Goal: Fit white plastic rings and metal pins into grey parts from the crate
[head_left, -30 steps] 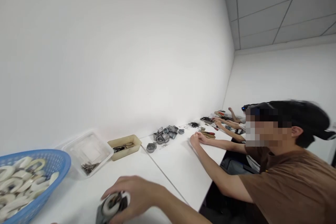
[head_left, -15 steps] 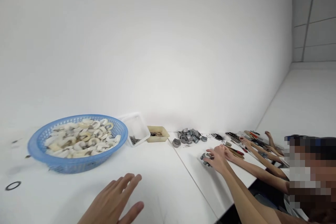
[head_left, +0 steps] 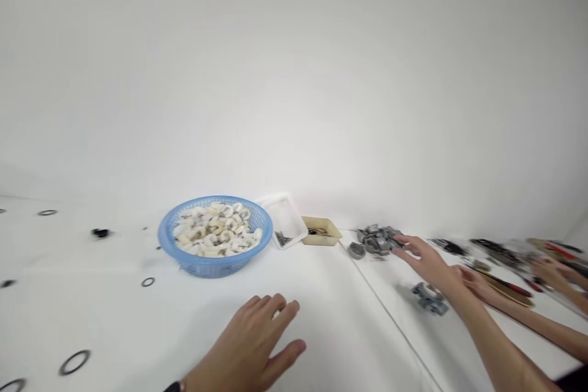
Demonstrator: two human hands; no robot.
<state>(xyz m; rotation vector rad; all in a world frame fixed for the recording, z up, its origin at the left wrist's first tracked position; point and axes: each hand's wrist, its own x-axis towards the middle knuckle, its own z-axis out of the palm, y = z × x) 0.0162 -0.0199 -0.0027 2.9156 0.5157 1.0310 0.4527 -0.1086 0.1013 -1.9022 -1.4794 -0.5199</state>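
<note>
Palm down over the white table, my left hand (head_left: 257, 337) has its fingers stretched out and its thumb apart, holding nothing. A dark band shows at its wrist. Nearest to it, up and to the left, stands a blue plastic basket (head_left: 218, 266) filled with white and cream curved plastic pieces (head_left: 215, 234). Behind the hand are a white tray (head_left: 287, 211) with small metal pins (head_left: 282, 238) and a cream-coloured tray (head_left: 333, 233) with thin parts inside. My right hand is out of view.
At right, a co-worker's hand (head_left: 425, 263) reaches to a pile of grey metal parts (head_left: 374, 239); a grey metal assembly (head_left: 429, 299) lies below. Red-handled pliers (head_left: 509, 286) are further right. Black rings (head_left: 75, 362) and small black parts (head_left: 100, 233) lie at left.
My view has turned left, so the basket and trays appear further right. My left hand stays open. The co-worker's hand has left the grey assembly and reached the metal pile.
</note>
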